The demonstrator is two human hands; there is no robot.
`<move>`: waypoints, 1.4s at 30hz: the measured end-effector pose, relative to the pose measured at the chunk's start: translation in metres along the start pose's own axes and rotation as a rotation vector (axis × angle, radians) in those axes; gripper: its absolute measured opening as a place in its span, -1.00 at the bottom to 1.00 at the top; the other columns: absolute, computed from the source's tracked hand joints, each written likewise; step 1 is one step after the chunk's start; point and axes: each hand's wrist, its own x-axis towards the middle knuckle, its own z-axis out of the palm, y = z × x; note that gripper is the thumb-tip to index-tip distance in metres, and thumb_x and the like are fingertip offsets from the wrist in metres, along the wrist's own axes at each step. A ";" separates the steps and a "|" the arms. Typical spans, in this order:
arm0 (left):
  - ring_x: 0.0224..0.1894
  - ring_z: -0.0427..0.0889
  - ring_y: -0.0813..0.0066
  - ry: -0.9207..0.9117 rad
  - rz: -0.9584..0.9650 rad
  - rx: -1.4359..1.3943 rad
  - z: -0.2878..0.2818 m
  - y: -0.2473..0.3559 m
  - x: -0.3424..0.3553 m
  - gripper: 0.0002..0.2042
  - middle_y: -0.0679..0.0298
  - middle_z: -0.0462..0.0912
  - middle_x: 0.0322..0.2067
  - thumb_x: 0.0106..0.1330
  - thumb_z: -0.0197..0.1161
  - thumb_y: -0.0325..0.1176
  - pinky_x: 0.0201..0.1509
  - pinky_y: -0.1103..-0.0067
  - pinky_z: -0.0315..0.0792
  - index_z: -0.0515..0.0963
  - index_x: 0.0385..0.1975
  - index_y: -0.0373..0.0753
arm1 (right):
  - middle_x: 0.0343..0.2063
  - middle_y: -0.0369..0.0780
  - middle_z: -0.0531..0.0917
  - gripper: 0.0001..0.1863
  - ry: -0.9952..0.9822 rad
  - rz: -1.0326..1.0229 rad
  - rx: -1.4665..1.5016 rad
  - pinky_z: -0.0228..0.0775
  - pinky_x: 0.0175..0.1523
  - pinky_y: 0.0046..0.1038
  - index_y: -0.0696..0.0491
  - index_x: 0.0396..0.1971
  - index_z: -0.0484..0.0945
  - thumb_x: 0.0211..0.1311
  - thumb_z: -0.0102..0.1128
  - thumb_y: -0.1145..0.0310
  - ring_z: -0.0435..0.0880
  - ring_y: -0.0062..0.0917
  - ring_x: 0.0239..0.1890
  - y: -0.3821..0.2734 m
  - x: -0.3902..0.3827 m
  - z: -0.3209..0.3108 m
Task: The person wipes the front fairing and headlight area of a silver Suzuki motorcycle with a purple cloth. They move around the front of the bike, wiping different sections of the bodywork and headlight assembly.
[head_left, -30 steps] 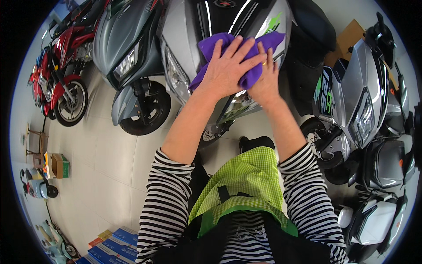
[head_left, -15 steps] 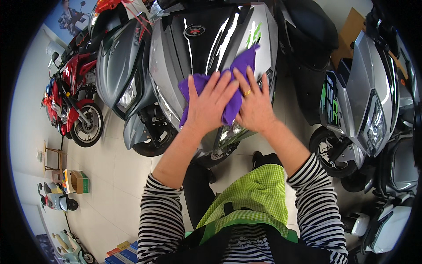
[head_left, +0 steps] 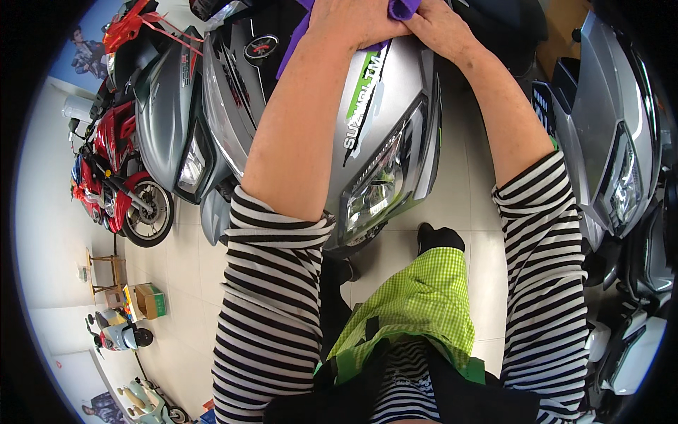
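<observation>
Purple fabric cloth [head_left: 403,8] at upper edge of view, partly under bare left hand [head_left: 357,25] and against bare right hand [head_left: 439,30], over glossy silver scooter front panel [head_left: 406,74]. With both hands partly out of view, cannot tell whether clenched on cloth or merely pressing. Spread bunched folds flat before applying pressure. Use light, even strokes along panel curvature. Maintain fabric between skin and panel. Take extra care around clear-lensed angular headlight [head_left: 378,196].

Cream tiled floor [head_left: 187,293] meets a (pale) wall [head_left: 53,184].
</observation>
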 end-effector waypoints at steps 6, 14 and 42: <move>0.33 0.39 0.18 -0.106 0.083 -0.118 -0.004 0.019 -0.022 -0.32 0.12 0.48 0.23 -0.06 0.45 -0.16 0.44 0.08 0.15 0.47 0.16 -0.13 | 0.17 0.06 0.50 -0.51 0.156 0.066 0.164 0.24 0.34 -0.19 0.12 0.12 0.50 0.29 -0.05 0.17 0.39 0.02 0.27 -0.014 -0.057 0.013; 0.36 0.36 0.29 -0.187 0.088 -0.067 -0.026 0.070 -0.112 -0.22 0.36 0.39 0.33 -0.12 0.50 -0.22 0.42 0.04 0.14 0.40 0.25 0.05 | 0.29 0.12 0.35 -0.41 0.275 0.054 0.039 0.37 0.22 -0.07 0.11 0.15 0.49 0.32 0.08 -0.04 0.45 0.12 0.18 -0.071 -0.157 0.043; 0.19 0.39 -0.01 0.214 -0.817 0.135 -0.075 0.027 -0.245 -0.25 0.20 0.43 0.20 0.17 0.31 -0.32 0.17 0.17 0.36 0.19 0.42 0.03 | 0.14 0.12 0.49 -0.27 -0.590 0.498 0.224 0.35 0.22 -0.04 0.09 0.35 0.25 0.13 0.25 0.46 0.45 0.09 0.18 -0.127 -0.496 -0.016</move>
